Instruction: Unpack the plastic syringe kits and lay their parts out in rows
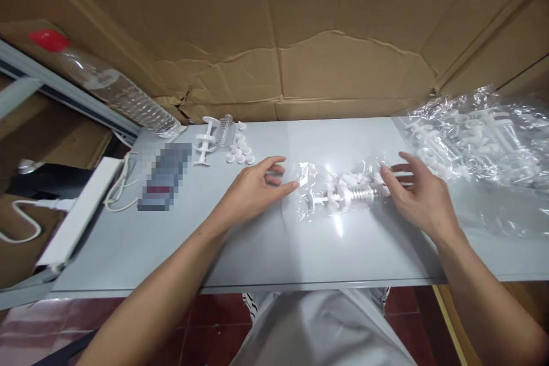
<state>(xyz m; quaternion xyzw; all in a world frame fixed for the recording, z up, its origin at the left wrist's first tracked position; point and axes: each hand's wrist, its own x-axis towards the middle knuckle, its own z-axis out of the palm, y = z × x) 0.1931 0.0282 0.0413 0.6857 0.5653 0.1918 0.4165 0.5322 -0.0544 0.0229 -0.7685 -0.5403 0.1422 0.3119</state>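
Note:
A small clear plastic bag (311,178) lies on the grey tabletop (257,251) between my hands. Inside it are a white plunger-like part (319,201), a clear ribbed cylinder (363,194) and small white pieces. My left hand (256,187) is just left of the bag, thumb stretched toward it and fingers loosely bent, holding nothing. At the bag's right end is my right hand (418,191), thumb and fingers apart. Its thumb tip is at the bag's edge; whether it touches the plastic I cannot tell.
At the back left lie a white plunger part (206,142), a clear ribbed cylinder (225,131) and several small white caps (240,151). A large clear bag of white parts (484,137) fills the right. A water bottle (115,88), power strip (81,211) and blurred-out object (165,177) are at left.

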